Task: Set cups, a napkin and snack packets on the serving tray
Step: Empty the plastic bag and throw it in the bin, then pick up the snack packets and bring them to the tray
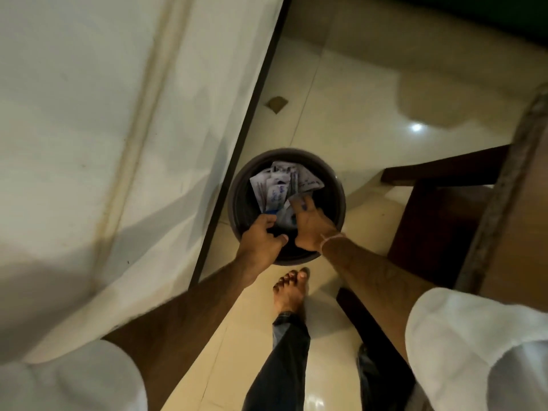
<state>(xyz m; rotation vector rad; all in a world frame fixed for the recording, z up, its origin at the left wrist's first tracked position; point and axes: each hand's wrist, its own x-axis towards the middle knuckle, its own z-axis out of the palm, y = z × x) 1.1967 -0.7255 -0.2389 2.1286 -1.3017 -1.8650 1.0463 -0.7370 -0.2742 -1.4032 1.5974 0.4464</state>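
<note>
A round dark bin (332,185) stands on the tiled floor below me, holding several white packets (275,188) with blue print. Both my hands reach into it from the near side. My left hand (262,235) is curled at the near rim, its fingers closed on a blue-edged packet. My right hand (311,223) presses down among the packets, fingertips on a white one with blue marks; a thin band circles its wrist. No cups, napkin or serving tray are in view.
A bed with a white sheet (103,143) and a dark frame edge (246,129) runs along the left. A dark wooden furniture leg (430,209) stands to the right. My bare foot (292,289) rests on the glossy cream floor (355,114) just short of the bin.
</note>
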